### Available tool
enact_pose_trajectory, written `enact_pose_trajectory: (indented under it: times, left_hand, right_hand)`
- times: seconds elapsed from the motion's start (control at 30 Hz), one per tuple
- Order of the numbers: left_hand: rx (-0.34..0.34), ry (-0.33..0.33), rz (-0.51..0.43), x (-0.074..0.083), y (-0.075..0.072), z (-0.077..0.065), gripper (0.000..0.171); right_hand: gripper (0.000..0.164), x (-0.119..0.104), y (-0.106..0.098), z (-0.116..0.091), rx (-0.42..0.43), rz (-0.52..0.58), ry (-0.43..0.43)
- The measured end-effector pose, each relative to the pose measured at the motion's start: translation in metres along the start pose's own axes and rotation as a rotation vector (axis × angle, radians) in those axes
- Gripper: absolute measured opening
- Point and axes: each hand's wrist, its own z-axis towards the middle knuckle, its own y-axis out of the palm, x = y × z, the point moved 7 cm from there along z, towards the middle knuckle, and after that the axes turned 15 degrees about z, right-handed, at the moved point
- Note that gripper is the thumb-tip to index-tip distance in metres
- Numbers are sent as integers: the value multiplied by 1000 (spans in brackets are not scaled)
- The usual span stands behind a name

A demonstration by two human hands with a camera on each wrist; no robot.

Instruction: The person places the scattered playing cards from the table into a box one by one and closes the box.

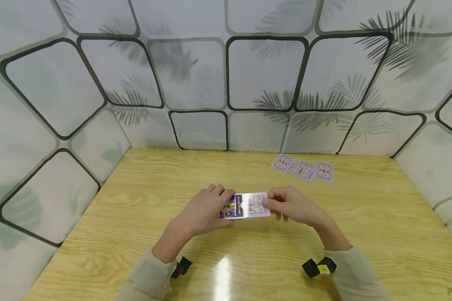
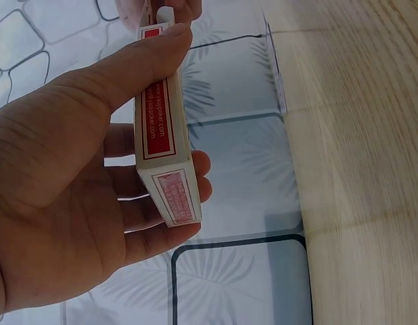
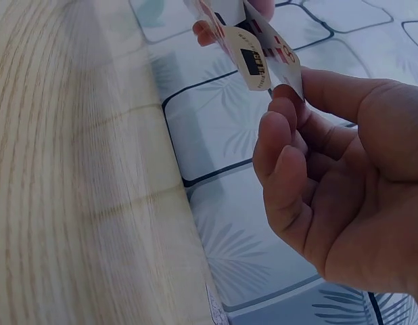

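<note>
The head view looked forward and down from above the table (image 1: 154, 175), well back, facing the wall (image 1: 265, 73). The left wrist view looked close along the left hand (image 2: 74, 172) at the box (image 2: 158, 125); the right wrist view faced the right hand (image 3: 347, 179), equally near. Both wrist views, tilted sideways, shared table and wall.

a yellowish wood-grained table (image 1: 135, 179) spreads wide, a bright streak of glare on its near middle. directly on it, close to the far edge and right of centre, four patterned playing cards (image 1: 302, 170) lie backs up in a loose, uneven row, the middle two overlapping.
</note>
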Motion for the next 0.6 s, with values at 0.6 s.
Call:
enact_pose_trajectory:
  times: [0.6]
  left_hand:
    - [-25, 15, -8, 5, 3, 2, 72]
  right_hand:
    - [23, -1, 2, -4, -102, -43, 0]
